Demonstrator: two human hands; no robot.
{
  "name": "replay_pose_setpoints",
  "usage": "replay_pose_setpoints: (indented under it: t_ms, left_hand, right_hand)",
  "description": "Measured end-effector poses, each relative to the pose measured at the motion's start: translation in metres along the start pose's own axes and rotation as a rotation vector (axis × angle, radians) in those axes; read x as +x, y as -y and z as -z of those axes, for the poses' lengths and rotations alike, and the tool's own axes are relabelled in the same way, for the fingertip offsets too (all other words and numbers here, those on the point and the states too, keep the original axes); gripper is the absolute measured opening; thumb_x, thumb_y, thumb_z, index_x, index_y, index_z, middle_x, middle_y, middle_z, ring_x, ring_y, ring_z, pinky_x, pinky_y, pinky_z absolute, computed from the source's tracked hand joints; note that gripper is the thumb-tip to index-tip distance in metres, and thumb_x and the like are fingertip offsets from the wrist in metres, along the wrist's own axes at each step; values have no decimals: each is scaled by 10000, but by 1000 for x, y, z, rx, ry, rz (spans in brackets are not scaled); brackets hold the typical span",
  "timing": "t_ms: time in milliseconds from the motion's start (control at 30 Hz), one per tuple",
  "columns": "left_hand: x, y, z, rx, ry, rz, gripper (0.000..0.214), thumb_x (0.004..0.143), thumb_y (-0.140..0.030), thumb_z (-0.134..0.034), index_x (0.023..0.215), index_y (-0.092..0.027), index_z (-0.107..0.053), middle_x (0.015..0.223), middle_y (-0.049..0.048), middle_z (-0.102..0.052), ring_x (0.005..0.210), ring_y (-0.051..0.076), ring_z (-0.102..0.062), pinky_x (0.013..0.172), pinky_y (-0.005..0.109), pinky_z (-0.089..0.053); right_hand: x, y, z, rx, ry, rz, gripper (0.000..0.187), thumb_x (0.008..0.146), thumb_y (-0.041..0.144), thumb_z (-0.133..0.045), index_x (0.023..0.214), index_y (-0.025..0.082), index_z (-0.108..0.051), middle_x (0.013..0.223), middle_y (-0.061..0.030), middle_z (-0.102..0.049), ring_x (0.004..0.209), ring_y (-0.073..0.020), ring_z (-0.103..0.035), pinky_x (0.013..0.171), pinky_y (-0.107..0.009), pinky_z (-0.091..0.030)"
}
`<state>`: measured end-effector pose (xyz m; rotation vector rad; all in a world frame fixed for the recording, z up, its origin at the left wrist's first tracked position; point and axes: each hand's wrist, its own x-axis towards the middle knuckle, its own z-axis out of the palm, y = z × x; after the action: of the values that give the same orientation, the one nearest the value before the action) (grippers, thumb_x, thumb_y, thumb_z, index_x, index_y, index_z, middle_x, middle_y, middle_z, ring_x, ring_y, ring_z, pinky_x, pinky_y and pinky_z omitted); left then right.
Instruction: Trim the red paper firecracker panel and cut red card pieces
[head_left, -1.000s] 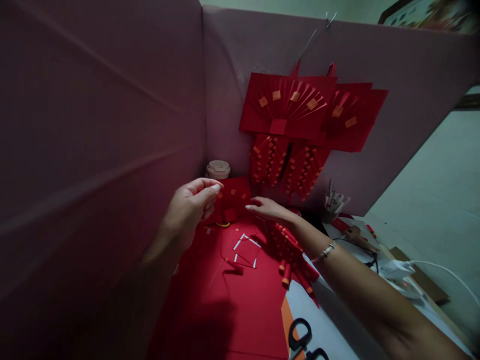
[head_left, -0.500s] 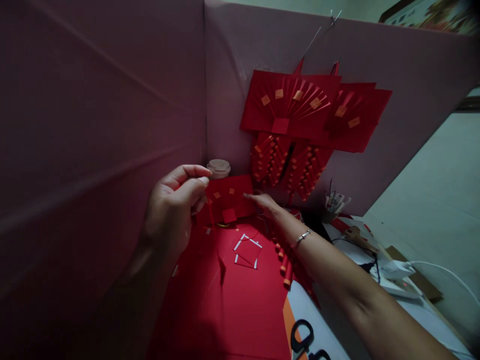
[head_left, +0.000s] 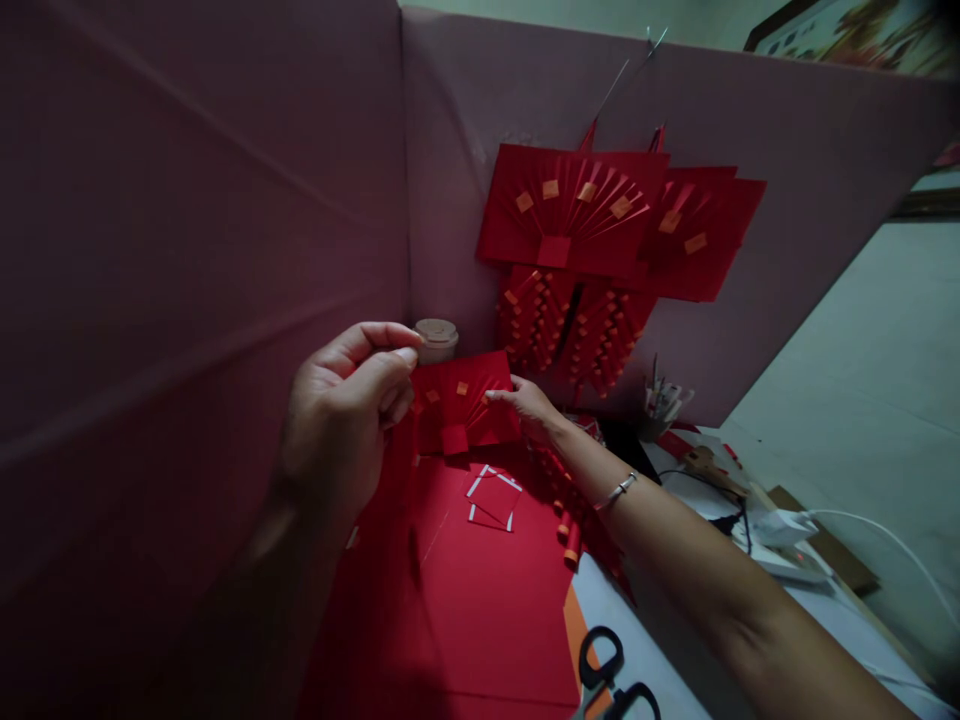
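My right hand [head_left: 531, 408] grips the right edge of a red paper card [head_left: 491, 435], thumb in front. The card carries a pleated fan with small orange squares and stands tilted over the red work surface. My left hand [head_left: 349, 410] is raised left of the card, thumb and forefinger pinched together; what they hold is too thin to make out. A slim dark shape [head_left: 414, 560] shows below it, a tassel or a shadow, I cannot tell which. White strips [head_left: 478, 482] outline a small square on the red surface [head_left: 487, 600] in front of the card.
Finished red fan cards [head_left: 570, 205] with firecracker rolls [head_left: 600, 335] hang on the back panel. A lidded cup [head_left: 436, 338] stands behind the card. Black-handled scissors [head_left: 600, 655] lie front right, near loose red rolls [head_left: 572, 545]. A pen holder [head_left: 660, 415] and a white cable [head_left: 862, 515] are at right.
The card in my right hand has moved slightly right and its fan shows more fully. My left hand has shifted a little left and up, still pinched. The slim dark shape has moved left.
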<state>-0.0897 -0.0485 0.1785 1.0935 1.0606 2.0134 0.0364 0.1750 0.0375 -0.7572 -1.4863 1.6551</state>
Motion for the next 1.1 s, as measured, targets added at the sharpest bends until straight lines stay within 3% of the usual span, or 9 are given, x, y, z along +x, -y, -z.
replay_pose_setpoints:
  t_ms: [200,433,633,800,933,1100]
  left_hand:
    - [0,-3,1,-7,1,-20,128,681,-73,-621,697,-197,-652,462,-93,-335,391,45,-221,366,181,-187]
    - [-1,-5,2,4,-2,6,120,678,-89,-643,692,-208,-650,462,-89,-335,392,55,-236,366,191,-184]
    - [-2,-5,2,-17,8,23,112,699,-75,-634,724,-183,-652,454,-92,-358,418,47,-260,384,169,-207]
    - [-3,-4,0,-18,14,32,129,684,-46,-622,740,-158,-653,449,-87,-387,437,43,-265,387,154,-214]
    - [-2,-2,-4,-7,10,34,123,692,-42,-623,733,-155,-651,448,-87,-384,432,41,-272,388,150,-225]
    - [-2,1,-11,22,-28,31,144,652,-26,-623,719,-146,-665,449,-77,-393,434,45,-301,392,142,-256]
  right_hand:
    - [9,1,-2,63,-39,60,303,973,300,-620,1242,164,-588,1210,-90,-629,986,-231,-660,823,-422,-576]
    - [18,-23,-7,37,-118,67,311,972,306,-620,1248,166,-587,1237,-95,-620,1020,-243,-652,849,-440,-566]
    - [21,-33,-8,-93,-174,81,312,973,306,-619,1249,166,-587,1235,-95,-622,1019,-242,-654,849,-440,-567]
    - [16,-26,2,-333,-278,102,319,971,310,-622,1255,168,-585,1249,-97,-615,1035,-248,-648,860,-448,-563]
    - [-8,-11,22,-588,-345,93,319,969,312,-624,1252,168,-587,1255,-97,-612,1050,-253,-642,877,-459,-553]
    - [-83,5,53,-926,-258,87,301,904,312,-697,1163,168,-643,1191,-88,-648,1099,-268,-613,973,-493,-473]
